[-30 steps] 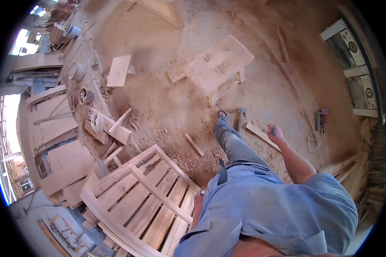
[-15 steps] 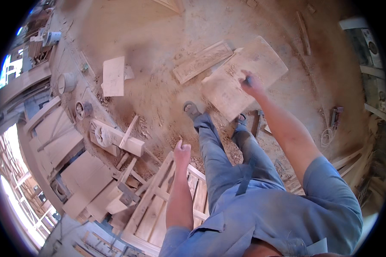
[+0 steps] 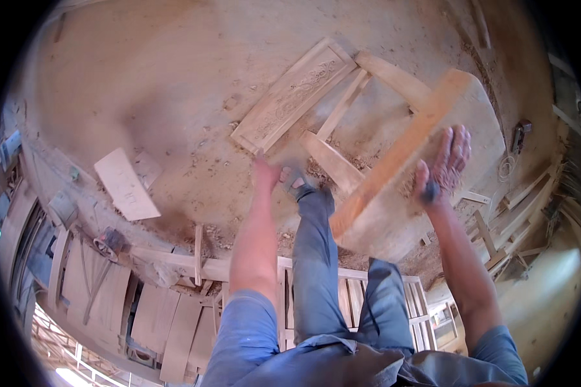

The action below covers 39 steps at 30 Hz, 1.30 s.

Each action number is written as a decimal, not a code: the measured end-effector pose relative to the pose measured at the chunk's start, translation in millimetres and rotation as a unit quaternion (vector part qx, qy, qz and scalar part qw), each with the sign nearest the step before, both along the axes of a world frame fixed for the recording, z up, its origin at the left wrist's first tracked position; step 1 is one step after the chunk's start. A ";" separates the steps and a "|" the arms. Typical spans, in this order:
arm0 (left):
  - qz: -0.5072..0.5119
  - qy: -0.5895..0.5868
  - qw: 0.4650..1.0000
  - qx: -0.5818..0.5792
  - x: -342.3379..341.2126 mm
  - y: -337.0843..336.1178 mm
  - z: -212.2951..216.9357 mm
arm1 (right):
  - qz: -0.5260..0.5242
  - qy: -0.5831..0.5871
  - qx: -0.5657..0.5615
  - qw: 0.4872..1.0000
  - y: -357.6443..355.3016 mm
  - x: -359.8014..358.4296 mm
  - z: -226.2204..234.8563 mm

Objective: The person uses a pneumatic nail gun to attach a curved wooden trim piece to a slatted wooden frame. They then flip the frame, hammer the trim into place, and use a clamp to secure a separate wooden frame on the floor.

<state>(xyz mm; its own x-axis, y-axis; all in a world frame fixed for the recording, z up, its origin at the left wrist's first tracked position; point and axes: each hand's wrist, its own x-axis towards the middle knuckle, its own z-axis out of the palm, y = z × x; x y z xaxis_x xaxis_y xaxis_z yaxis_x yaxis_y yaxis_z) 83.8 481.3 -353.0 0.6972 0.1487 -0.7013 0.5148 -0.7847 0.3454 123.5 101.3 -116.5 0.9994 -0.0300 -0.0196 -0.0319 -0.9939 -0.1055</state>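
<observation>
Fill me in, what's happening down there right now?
A person in a blue shirt is handling a small wooden table, which is tipped steeply with its legs toward the left. The right hand is open at the tabletop, with wood shavings beside it. The left hand is by the near end of a carved wooden panel lying on the floor; whether it touches the panel is unclear.

Tan panel point(image 3: 294, 95) with carved scrolls, orange-brown tabletop edge point(image 3: 401, 155), grey-blue trousers point(image 3: 316, 258)
</observation>
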 end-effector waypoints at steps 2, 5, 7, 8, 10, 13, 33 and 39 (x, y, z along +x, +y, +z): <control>-0.021 0.020 0.999 0.025 36.4 0.1 -44.1 | 0.003 -0.005 0.003 1.000 -0.6 4.2 -3.2; -0.056 -0.025 0.997 0.035 82.7 -8.0 -89.8 | 0.003 0.006 0.000 1.000 -2.0 4.8 -10.4; -0.063 -0.019 0.997 0.034 100.7 -3.6 -124.4 | -0.004 0.013 0.008 1.000 -2.1 5.8 -13.1; -0.059 -0.016 0.998 0.015 104.6 -1.2 -143.9 | -0.006 0.017 0.009 1.000 -2.0 6.0 -14.4; -0.083 -0.010 0.996 0.004 118.4 -5.5 -162.7 | -0.019 0.023 0.007 1.000 -3.3 4.6 -15.1; -0.133 -0.049 0.988 0.068 125.6 -7.6 -186.0 | -0.030 0.029 0.004 0.999 -2.9 6.2 -15.6; -0.245 -0.049 0.968 -0.014 132.1 -47.0 105.5 | -0.075 0.061 0.046 0.994 -4.9 1.5 12.4; -0.224 -0.154 0.962 0.009 118.0 -96.2 300.9 | -0.095 0.047 0.098 0.990 -7.2 -1.6 28.0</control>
